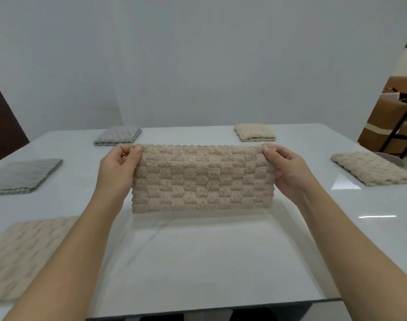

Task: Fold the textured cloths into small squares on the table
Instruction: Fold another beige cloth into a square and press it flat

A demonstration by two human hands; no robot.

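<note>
So, head view, the only one. Left hand [119, 172] and right hand [288, 172] each pinch a top corner of the cloth [202, 179] between thumb and fingers. It hangs as a wide rectangle over the middle of the table [198, 262], with wavy trim along the top and a rounded lower edge like a fold.

My read: it's already halved, and held taut by the corners so the layers line up before it's laid down for the next fold. Can't tell if the lower edge touches the table; its shadow sits right under it.

The others are parked round the edges, likely so the middle serves as the work area:
- grey square [118, 135] near the far-left corner
- grey cloth [24, 176] at the left edge
- beige cloth [26, 256] at the near-left corner, blurred
- beige square [254, 132] at the far edge
- dotted cloth [369, 171] at the right edge

The two far ones look small and done. The other three are larger and flatter, maybe pending.

Writing, brands, labels: none readable anywhere.
</note>
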